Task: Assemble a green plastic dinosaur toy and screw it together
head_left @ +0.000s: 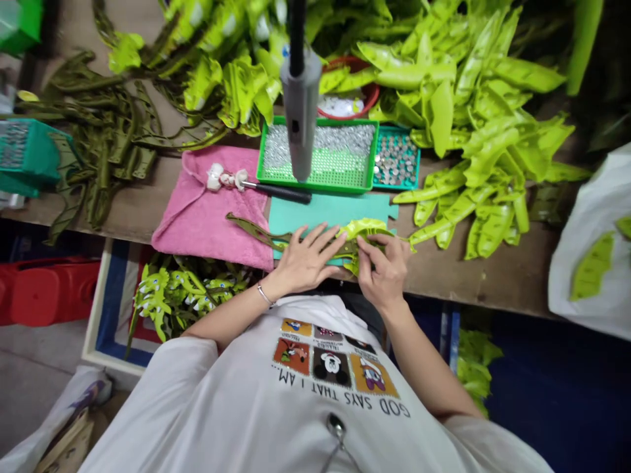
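Strip (251,228), olive, runs beneath left hand (302,264), fingers flat, spread; lime piece (365,225) against right hand's (387,270) bent fingers, cannot tell whether grasped.

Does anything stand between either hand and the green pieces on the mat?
Nothing visible does. The left hand lies over the dark green strip, and the right hand is at the bright green piece. The black-handled tool lies farther back, not between.
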Motion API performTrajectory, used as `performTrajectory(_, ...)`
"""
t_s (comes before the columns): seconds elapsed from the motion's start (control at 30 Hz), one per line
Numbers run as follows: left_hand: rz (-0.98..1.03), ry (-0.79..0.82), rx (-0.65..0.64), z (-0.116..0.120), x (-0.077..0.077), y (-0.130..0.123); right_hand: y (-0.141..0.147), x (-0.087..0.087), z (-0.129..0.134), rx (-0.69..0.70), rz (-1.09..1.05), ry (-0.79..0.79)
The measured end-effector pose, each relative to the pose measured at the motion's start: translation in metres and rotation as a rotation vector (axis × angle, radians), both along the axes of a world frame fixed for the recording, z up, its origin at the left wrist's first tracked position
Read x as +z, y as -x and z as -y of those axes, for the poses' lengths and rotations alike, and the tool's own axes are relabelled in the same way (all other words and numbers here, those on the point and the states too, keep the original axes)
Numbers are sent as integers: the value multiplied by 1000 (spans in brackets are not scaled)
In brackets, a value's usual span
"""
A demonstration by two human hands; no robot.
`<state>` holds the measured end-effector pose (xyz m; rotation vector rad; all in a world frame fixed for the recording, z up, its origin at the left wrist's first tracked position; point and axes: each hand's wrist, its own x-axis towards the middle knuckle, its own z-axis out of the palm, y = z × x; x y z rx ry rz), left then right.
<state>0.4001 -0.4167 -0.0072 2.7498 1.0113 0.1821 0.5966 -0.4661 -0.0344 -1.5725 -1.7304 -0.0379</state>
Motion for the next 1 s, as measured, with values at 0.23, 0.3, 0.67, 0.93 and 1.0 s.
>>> performTrajectory(0.23, -81, -7, 4, -3, 23, 15, -7, 21, -3, 70, -45, -50)
performTrajectory(0.3, -66, -44, 13, -1, 33, 43, -13, 25, -3, 14, -77, -141)
performTrajectory(0.67, 145, -446, 500, -151, 117, 185, -22, 10, 5, -56, -11, -160)
performTrajectory(0.93, 96, -177, 521, -359, 146, 87, -28, 25, 13, -103, 3, -124)
performTrajectory(1.0, 127, -163, 478, -385, 141, 72, -35, 24, 17, -149, 19, -104)
